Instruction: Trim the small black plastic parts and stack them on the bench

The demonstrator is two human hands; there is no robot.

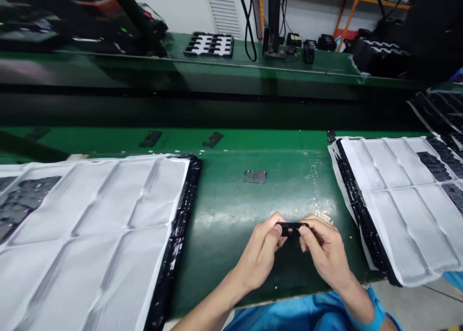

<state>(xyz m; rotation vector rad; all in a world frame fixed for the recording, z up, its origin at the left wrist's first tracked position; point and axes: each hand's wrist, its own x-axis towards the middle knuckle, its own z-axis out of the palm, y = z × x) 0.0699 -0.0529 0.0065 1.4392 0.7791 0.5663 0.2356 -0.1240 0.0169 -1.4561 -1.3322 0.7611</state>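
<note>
Between both hands, above the green bench, is a small flat black plastic part (290, 229) with a light spot in its middle. My left hand (261, 246) pinches its left end between thumb and fingers. My right hand (321, 244) grips the right end the same way, thumb on the near side. Beyond the hands a thin dark plate with holes (255, 177) lies flat on the bench. Near my right hand lies a small heap of pale bits (323, 216).
White-lined compartment trays stand at left (97, 201) and right (408, 201), with dark parts in some cells. More dark plates (213, 139) lie along the far green strip, before a dark belt (231, 110). A small tray (210, 45) rests on the back shelf.
</note>
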